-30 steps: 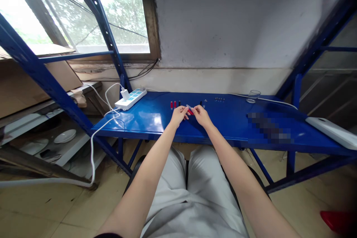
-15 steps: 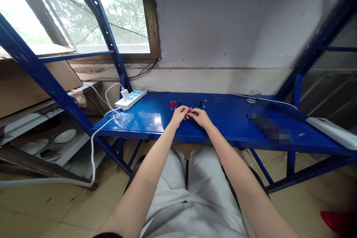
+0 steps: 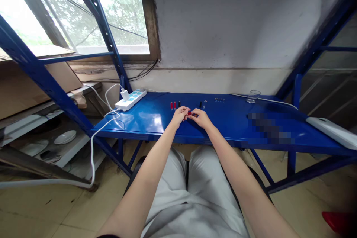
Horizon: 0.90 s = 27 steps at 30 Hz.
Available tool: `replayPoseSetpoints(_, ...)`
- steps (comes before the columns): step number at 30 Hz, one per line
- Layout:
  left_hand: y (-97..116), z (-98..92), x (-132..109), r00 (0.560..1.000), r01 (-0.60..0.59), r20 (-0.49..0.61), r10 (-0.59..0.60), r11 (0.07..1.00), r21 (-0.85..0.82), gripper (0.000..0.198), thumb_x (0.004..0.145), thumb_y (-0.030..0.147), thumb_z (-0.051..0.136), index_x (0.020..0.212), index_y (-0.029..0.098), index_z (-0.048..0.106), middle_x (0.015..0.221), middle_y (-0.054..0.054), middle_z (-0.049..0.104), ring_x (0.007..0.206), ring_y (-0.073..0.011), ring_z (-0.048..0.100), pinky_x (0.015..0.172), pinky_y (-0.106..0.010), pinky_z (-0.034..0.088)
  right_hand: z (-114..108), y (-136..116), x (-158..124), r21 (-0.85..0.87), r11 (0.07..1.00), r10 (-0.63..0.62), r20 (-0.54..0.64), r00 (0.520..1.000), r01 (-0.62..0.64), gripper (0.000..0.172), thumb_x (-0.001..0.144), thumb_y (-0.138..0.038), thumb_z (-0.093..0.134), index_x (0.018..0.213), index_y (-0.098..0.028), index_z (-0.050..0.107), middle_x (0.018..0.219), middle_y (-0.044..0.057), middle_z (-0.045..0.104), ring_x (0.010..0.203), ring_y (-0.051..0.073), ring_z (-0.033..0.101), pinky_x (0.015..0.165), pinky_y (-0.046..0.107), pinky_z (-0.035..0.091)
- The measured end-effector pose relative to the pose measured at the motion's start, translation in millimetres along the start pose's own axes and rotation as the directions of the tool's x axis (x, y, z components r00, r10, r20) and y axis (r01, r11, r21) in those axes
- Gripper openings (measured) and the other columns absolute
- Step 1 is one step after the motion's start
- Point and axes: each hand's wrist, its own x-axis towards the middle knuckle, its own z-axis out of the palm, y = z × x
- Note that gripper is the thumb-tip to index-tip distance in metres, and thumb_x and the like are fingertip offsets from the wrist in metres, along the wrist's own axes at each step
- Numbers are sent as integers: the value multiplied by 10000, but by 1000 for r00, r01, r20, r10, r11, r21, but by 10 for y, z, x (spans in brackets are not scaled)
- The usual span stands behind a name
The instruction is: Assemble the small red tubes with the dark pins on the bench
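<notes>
Your left hand (image 3: 180,113) and right hand (image 3: 201,116) meet fingertip to fingertip low over the blue worktop (image 3: 228,119), both pinched shut on a small red piece (image 3: 189,113) (only a speck of it shows between them). Two more red pieces (image 3: 173,105) stand just beyond your left hand, and a black piece (image 3: 200,104) just beyond your right

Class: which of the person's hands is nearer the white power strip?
Left. The left hand is to the right of the power strip, apart from it; the right hand lies farther right, beyond the small red part both pinch.
</notes>
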Motion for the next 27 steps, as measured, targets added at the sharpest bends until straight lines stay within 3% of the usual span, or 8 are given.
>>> replayPoseSetpoints(3,4,0,1,997,-29,-70,33,998,54,150,771,291,537,805,146,550,598,35,529,376,-25,413,366,-162,255,-26,40,10,-157,984,83,-34,996,-87,204,751,-364,581,708,-172,634,723,30,584,605,120,495,590,241,376)
replayPoseSetpoints(5,0,-3,4,991,-46,-123,60,993,111,139,775,281,515,783,147,550,597,35,539,370,-24,409,379,-164,275,-81,80,21,-255,942,199,-97,975,-218,198,755,-349,576,685,-172,631,722,42,605,634,138,522,581,242,373)
replayPoseSetpoints(8,-19,-15,14,983,-41,-170,69,985,165,139,774,270,494,751,149,557,563,39,534,366,-33,415,399,-172,309,-211,152,58,-288,847,411,-181,894,-447,197,754,-352,576,709,-172,644,733,57,634,650,157,557,548,241,370)
replayPoseSetpoints(11,-38,-27,19,982,-25,-182,59,982,186,144,771,270,488,749,152,567,566,32,547,371,-42,427,408,-181,324,-330,219,135,-280,777,538,-169,826,-564,214,752,-370,580,755,-170,655,741,62,646,640,165,573,514,240,367)
replayPoseSetpoints(18,-55,-33,14,988,-2,-148,37,974,226,143,769,263,485,749,153,575,584,23,566,378,-44,442,420,-183,341,-325,293,283,-347,713,603,-140,785,-609,236,766,-381,578,847,-176,663,789,72,656,667,171,596,536,245,394)
replayPoseSetpoints(27,-76,-37,21,990,-6,-136,42,966,260,151,770,267,484,749,156,583,591,15,575,382,-51,456,418,-181,342,-247,335,259,-412,698,548,-218,807,-586,246,780,-421,553,802,-200,658,804,64,664,736,194,609,540,247,392)
